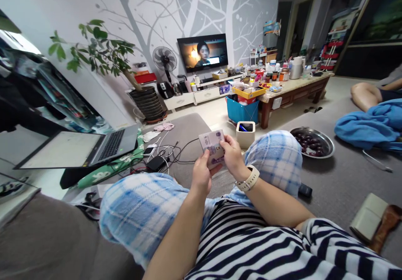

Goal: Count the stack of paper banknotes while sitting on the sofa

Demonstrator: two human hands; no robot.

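Note:
Between my two hands, above my lap, is a purple-and-white banknote (213,139) marked with a 5; whether more notes lie behind it I cannot tell. My left hand (202,173) grips its lower left part, thumb on the front face. On the upper right edge, my right hand (233,156) pinches it with the thumb in front. A pale watch (249,179) is on my right wrist. Beyond the hands stands a cream square bin (245,139) with something dark and blue at its top.
An open laptop (94,146) rests on a green patterned cushion (109,169) at left, beside tangled cables (171,154). At right are a metal bowl (326,148) of dark round fruit, a pale wallet-like case (370,215) and a blue cloth (367,123) near another person's leg (366,95).

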